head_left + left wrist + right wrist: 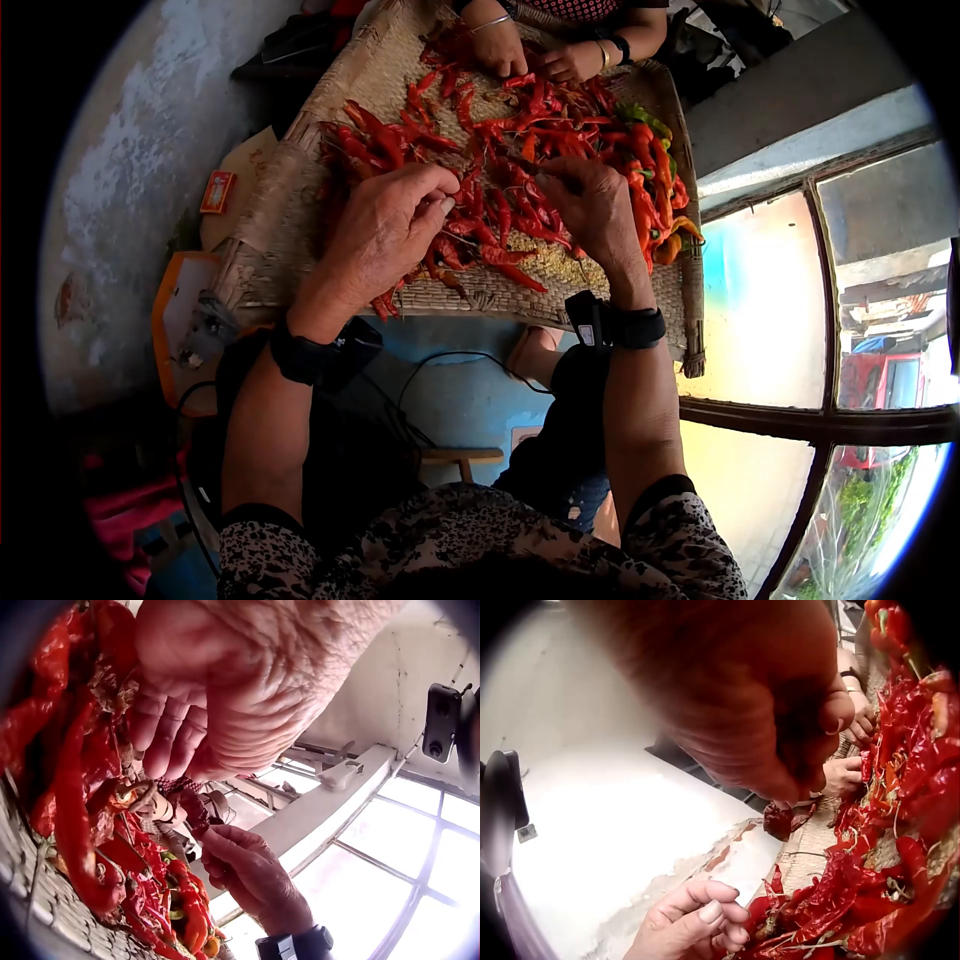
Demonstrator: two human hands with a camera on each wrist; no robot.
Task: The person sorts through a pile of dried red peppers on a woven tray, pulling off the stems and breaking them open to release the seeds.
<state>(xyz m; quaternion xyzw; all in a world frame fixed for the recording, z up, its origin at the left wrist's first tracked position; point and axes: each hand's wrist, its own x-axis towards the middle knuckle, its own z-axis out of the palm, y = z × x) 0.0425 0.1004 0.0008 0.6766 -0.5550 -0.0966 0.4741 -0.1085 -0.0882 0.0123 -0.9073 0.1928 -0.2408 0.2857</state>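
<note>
Left hand (385,225) loosely curled, empty, over the red peppers (515,274). Right hand (592,205) angled inward at wrist, pinching 1 dark wrinkled pepper (778,820).

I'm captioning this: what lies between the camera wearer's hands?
In the head view, red chili peppers lie on the woven tray between the left hand and right hand.

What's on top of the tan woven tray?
On the tan woven tray lie red chili peppers, many wrinkled, a few green peppers toward the far right, and small yellowish seeds. Whatever lies beneath the heaped peppers is covered and cannot be seen.
</note>
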